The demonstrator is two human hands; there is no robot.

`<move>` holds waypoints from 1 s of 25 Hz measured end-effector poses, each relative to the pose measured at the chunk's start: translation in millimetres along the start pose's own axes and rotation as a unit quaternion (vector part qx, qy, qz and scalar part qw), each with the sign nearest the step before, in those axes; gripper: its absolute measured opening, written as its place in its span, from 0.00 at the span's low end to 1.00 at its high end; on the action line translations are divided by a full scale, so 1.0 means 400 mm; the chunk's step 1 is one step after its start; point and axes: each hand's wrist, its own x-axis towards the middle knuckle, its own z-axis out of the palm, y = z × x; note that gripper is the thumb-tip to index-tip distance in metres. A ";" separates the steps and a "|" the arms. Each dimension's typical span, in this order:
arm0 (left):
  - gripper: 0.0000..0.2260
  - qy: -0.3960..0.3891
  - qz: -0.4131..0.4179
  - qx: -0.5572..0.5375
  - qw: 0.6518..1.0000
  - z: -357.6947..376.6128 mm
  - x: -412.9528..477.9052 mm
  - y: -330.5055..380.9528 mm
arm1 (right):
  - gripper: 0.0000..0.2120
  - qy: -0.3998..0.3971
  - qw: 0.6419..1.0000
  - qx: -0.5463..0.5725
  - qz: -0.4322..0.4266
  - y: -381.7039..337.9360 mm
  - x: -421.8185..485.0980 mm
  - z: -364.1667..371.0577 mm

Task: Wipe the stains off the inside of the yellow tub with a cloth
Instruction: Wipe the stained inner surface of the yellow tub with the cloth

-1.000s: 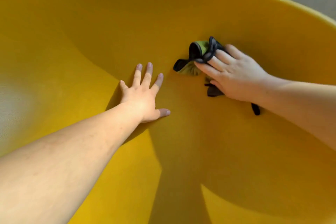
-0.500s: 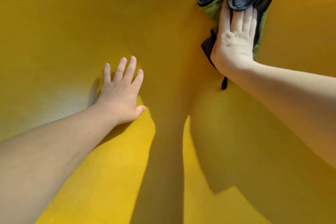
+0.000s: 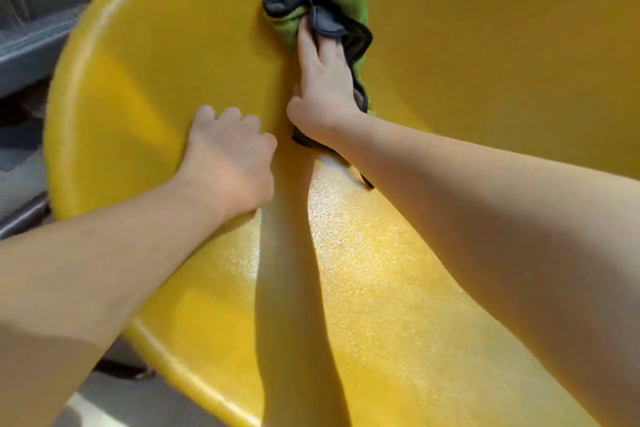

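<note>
The yellow tub (image 3: 467,62) fills most of the view, with its rounded rim curving down the left side. A green cloth with dark grey edging (image 3: 323,10) lies crumpled against the tub's inner wall near the top centre. My right hand (image 3: 323,87) presses on the cloth, fingers tucked into its folds. My left hand (image 3: 228,152) rests on the inner wall just to the left of the right wrist, fingers curled under and holding nothing. No stain is clearly visible on the wall.
Beyond the tub's left rim are grey surfaces and a dark bar (image 3: 20,215). A patch of pale floor (image 3: 114,406) shows below the rim at the bottom left. Both forearms cast shadows across the tub's inner surface.
The view swung right to left, bringing the tub's left rim into sight. My right hand and cloth slid down from the rim onto the wall. My left hand's fingers curled from flat to bent.
</note>
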 end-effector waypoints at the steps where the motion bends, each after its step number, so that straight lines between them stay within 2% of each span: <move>1: 0.10 -0.001 0.000 0.000 1.000 -0.009 -0.014 -0.018 | 0.47 -0.021 0.999 0.025 -0.007 -0.021 -0.013 0.010; 4: 0.08 0.027 0.010 -0.006 1.000 -0.042 -0.077 -0.066 | 0.48 -0.116 0.981 0.153 -0.025 -0.082 -0.099 0.020; 6: 0.10 0.051 0.002 -0.017 0.999 -0.069 -0.123 -0.099 | 0.46 -0.201 0.949 0.243 -0.019 -0.124 -0.200 0.023; 8: 0.10 0.074 -0.005 -0.028 0.997 -0.098 -0.167 -0.121 | 0.45 -0.277 0.918 0.285 0.005 -0.146 -0.326 0.018; 12: 0.09 0.090 -0.022 -0.075 0.993 -0.136 -0.237 -0.086 | 0.41 -0.388 0.887 0.245 0.050 -0.127 -0.585 -0.051; 14: 0.10 0.057 -0.032 -0.128 0.990 -0.156 -0.254 -0.014 | 0.37 -0.419 0.888 0.189 0.032 -0.073 -0.684 -0.112; 17: 0.09 0.014 -0.010 -0.209 0.978 -0.191 -0.271 0.116 | 0.32 -0.409 0.912 0.038 -0.003 0.106 -0.715 -0.181; 19: 0.07 0.019 0.019 -0.251 0.968 -0.203 -0.287 0.200 | 0.29 -0.340 0.935 -0.057 0.088 0.264 -0.670 -0.232; 21: 0.05 0.017 0.040 -0.290 0.956 -0.202 -0.310 0.270 | 0.26 -0.264 0.942 -0.122 0.168 0.386 -0.632 -0.280; 23: 0.03 -0.001 0.069 -0.308 0.949 -0.195 -0.325 0.317 | 0.28 -0.235 0.936 -0.162 0.204 0.416 -0.637 -0.297; 25: 0.04 -0.050 0.088 -0.313 0.944 -0.192 -0.336 0.337 | 0.29 -0.233 0.931 -0.207 0.190 0.367 -0.669 -0.295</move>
